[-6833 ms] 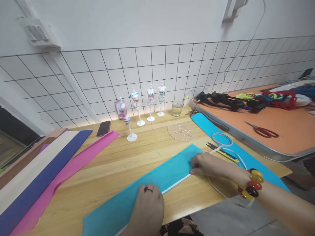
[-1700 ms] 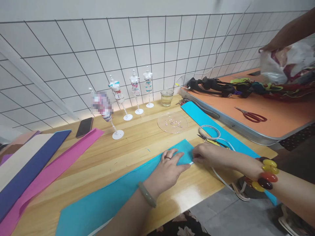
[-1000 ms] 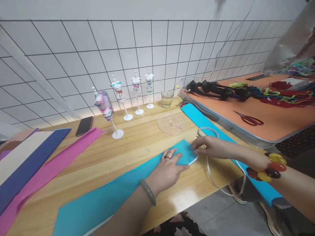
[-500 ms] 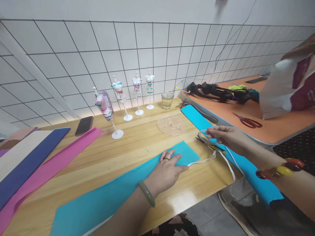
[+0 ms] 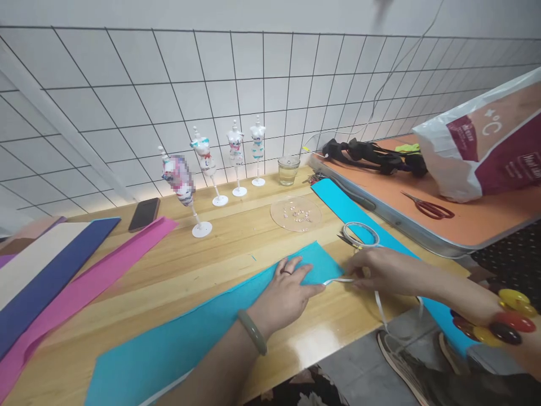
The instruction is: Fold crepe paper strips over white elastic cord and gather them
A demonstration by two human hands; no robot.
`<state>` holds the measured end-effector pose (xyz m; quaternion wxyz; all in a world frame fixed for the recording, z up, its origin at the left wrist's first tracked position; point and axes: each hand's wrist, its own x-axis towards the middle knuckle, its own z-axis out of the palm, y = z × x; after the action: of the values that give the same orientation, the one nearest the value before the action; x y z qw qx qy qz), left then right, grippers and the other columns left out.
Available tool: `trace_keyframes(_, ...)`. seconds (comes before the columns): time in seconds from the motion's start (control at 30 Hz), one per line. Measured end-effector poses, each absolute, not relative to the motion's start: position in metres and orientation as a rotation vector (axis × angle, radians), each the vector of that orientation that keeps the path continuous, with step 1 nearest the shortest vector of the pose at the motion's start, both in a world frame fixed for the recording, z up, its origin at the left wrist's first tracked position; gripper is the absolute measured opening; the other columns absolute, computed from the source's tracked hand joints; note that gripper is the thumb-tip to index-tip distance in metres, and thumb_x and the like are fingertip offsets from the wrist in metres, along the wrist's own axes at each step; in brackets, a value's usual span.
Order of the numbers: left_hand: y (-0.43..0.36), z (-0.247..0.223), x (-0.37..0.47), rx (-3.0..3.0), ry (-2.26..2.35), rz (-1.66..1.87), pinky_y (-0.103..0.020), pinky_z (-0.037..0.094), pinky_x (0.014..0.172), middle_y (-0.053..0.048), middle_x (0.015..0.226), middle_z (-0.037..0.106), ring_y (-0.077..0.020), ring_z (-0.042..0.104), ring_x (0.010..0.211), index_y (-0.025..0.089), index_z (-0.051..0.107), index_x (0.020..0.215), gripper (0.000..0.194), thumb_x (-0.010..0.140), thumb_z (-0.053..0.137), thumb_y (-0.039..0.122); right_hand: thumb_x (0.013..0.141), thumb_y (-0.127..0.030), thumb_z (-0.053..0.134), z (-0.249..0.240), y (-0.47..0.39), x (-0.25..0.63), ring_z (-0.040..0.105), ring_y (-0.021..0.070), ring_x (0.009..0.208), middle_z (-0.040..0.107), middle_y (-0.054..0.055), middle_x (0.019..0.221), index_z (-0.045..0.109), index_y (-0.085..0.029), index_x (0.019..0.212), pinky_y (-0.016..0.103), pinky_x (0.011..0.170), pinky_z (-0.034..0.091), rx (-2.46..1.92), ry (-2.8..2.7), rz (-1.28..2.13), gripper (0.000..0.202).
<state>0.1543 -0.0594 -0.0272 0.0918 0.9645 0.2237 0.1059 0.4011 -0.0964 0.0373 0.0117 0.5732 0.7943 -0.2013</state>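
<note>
My left hand (image 5: pixel 289 287) lies with fingers spread on a folded sheet of turquoise paper (image 5: pixel 190 321). Its thumb presses on a thin white tape strip (image 5: pixel 339 279) at the paper's lower edge. Just to the right, my right hand (image 5: pixel 376 270) is closed, pinching that strip between the fingertips. A white tape roll (image 5: pixel 361 234) rests beyond the right hand on a second blue paper strip (image 5: pixel 344 208). Scissors with yellow handles (image 5: pixel 350 241) lie beside the roll, partly hidden by the hand. Loose white tape hangs over the table's front edge.
Small dress-form stands (image 5: pixel 202 228), a glass (image 5: pixel 288 170) and a clear disc with tiny pieces (image 5: pixel 296 213) stand at the back. A phone (image 5: pixel 144 214) and pink paper (image 5: pixel 105 265) are left. On the orange table are red-handled pliers (image 5: pixel 431 207) and a plastic bag (image 5: pixel 486 146).
My right hand has moved from the tape roll down and left to the strip near my left thumb. The left hand stays put. The plastic bag at right has shifted and tipped leftward.
</note>
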Motion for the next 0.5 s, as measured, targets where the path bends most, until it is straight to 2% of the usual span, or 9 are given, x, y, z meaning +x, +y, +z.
trace_keyframes(0.13, -0.059, -0.028, 0.154, 2.857, 0.663, 0.311, -0.045, 0.015, 0.104, 0.000, 0.134, 0.037, -0.0237, 0.021, 0.128, 0.039, 0.050, 0.117, 0.036, 0.089, 0.035, 0.022, 0.076, -0.032, 0.052, 0.035, -0.093, 0.414, 0.059, 0.0188, 0.067, 0.066, 0.003, 0.076, 0.065, -0.023, 0.075, 0.027, 0.057, 0.038, 1.766, 2.419, -0.670, 0.016)
trace_keyframes(0.5, -0.059, -0.030, 0.154, 2.845, 0.643, 0.339, -0.045, 0.016, 0.103, -0.001, 0.133, 0.038, -0.0234, 0.023, 0.128, 0.039, 0.050, 0.116, 0.035, 0.089, 0.035, 0.023, 0.078, -0.038, 0.047, 0.029, -0.074, 0.422, 0.053, 0.0152, 0.061, 0.061, 0.000, 0.068, 0.060, -0.021, 0.073, 0.024, 0.052, 0.034, 1.820, 2.255, -0.893, 0.022)
